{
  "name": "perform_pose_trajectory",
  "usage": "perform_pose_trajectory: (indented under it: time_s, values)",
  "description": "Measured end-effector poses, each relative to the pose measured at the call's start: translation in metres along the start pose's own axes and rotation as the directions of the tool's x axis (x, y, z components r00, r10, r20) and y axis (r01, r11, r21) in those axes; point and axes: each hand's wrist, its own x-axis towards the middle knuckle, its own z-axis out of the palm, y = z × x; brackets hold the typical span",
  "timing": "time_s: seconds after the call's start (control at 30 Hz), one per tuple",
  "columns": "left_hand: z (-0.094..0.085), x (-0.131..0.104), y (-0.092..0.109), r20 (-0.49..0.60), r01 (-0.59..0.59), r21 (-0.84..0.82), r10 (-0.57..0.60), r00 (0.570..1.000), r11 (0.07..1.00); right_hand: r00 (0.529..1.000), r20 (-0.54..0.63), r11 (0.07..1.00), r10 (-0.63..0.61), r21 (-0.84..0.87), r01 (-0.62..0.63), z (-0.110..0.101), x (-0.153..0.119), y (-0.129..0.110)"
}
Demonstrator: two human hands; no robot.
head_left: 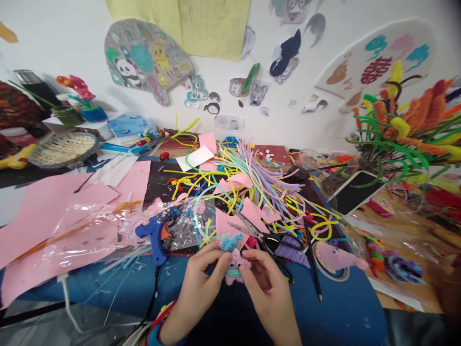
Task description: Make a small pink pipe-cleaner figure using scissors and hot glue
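Observation:
Between my two hands is a small fuzzy pink figure (236,269) with dark eyes, a greenish band and a light blue tuft on top; it looks made of pipe cleaners. My left hand (203,274) pinches its left side with thumb and fingers. On the other side, my right hand (268,281) has thumb and fingertips closed on it. Fingers cover much of its sides. Just beyond my hands lie black-handled scissors (268,236) on pink paper scraps. A blue glue gun (153,240) rests to the left, its cord running off the near table edge.
A heap of pastel pipe cleaners (261,173) fills the middle. Pink sheets (46,206) cover the left side. Rightward are a black pencil (314,266), a tape roll (344,276) with a pink figure (334,257), a phone (356,192) and a fuzzy bouquet (406,129).

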Motion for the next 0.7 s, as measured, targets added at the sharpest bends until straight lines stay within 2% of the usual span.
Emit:
perform_pose_trajectory:
  time_s: [0.13,0.23,0.37,0.53,0.7]
  values:
    - [-0.0047,0.0025,0.0018,0.076,0.001,-0.021,0.001,0.997,1.000,0.998,-0.008,0.996,0.066,0.063,-0.065,-0.0005,0.0018,-0.0001]
    - [-0.0080,0.0040,0.0025,0.119,0.027,-0.053,-0.021,0.993,0.998,0.998,-0.011,0.997,0.063,0.045,-0.063,-0.0015,0.0032,0.0005]
    - [-0.0093,0.0049,0.0031,0.128,0.037,-0.039,-0.031,0.991,0.999,0.997,0.006,0.997,0.072,0.036,-0.072,-0.0016,0.0037,0.0026]
    - [-0.0074,0.0033,0.0026,0.130,-0.009,0.031,0.005,0.992,0.999,0.991,0.023,0.989,0.134,0.064,-0.135,0.0009,0.0011,0.0048]
    - [-0.0038,0.0003,0.0017,0.112,-0.036,0.095,0.025,0.993,0.995,0.994,-0.027,0.994,0.107,0.038,-0.106,0.0040,-0.0010,0.0065]
